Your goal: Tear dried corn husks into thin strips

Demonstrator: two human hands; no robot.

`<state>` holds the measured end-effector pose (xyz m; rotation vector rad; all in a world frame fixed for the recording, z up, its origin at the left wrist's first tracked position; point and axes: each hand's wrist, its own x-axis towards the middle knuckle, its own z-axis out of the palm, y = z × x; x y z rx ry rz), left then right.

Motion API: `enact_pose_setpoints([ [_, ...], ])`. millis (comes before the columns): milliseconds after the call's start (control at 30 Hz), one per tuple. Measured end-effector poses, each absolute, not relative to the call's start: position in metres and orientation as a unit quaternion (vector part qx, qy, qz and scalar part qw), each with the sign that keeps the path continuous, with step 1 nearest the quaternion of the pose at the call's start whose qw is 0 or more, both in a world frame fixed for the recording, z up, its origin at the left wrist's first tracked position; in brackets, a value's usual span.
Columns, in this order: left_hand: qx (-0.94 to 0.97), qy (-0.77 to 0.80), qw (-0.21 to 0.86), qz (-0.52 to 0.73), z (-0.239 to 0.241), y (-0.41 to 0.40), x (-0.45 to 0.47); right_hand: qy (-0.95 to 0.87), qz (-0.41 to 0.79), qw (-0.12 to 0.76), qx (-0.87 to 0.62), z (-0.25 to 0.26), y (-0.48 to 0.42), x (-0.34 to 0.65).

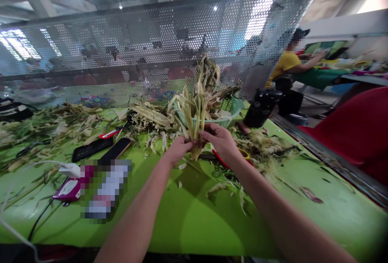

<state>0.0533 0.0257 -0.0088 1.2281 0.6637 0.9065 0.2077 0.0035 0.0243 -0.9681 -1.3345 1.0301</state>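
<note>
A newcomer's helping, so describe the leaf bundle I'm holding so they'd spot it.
On the bright green table, find the pale green basket. Just in front, a bundle of dry leaves fans upward from the left hand and right hand. Unlike the strewn leaves nearby, it is held.

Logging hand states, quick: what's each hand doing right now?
Left hand: closed, pinching the dried leaf bundle.
Right hand: closed, also pinching the dried leaf bundle.
</note>
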Motion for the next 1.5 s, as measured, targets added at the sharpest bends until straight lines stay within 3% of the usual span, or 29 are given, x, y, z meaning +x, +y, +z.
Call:
enact_pose_setpoints([
  [333, 0.584, 0.284, 0.642, 0.409, -0.010, 0.026, 0.058, -0.543, 0.448, 0.582, -0.406, 0.020, 0.005, 0.207],
  [900, 0.486, 0.253, 0.720, 0.425, 0.001, 0.016, 0.062, -0.517, 0.472, 0.592, -0.400, 0.027, -0.001, 0.206],
  [1267, 0.478, 0.301, 0.708, 0.424, 0.001, 0.016, 0.059, -0.501, 0.494, 0.594, -0.389, 0.027, -0.002, 0.206],
  [1500, 0.498, 0.253, 0.719, 0.414, 0.005, 0.013, 0.059, -0.496, 0.471, 0.601, -0.414, 0.022, 0.001, 0.207],
])
